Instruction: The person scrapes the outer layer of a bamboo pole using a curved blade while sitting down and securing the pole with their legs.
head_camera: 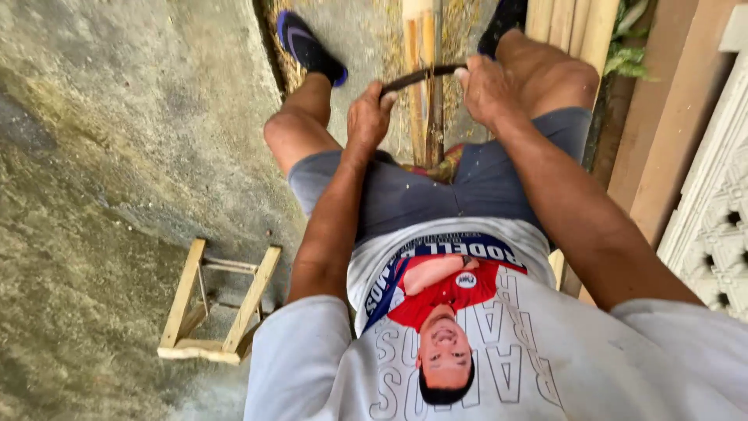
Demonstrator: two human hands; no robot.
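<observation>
While both hands clamp the blade (421,76) at twelve o'clock, left hand (368,118) and right hand (487,90) should pull evenly along the bamboo (421,47) between the knees.

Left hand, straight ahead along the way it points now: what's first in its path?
Probably the upright bamboo strips between the knees. The left hand grips one end of a dark curved blade lying across them, the right hand the other. Depth is unclear.
</observation>
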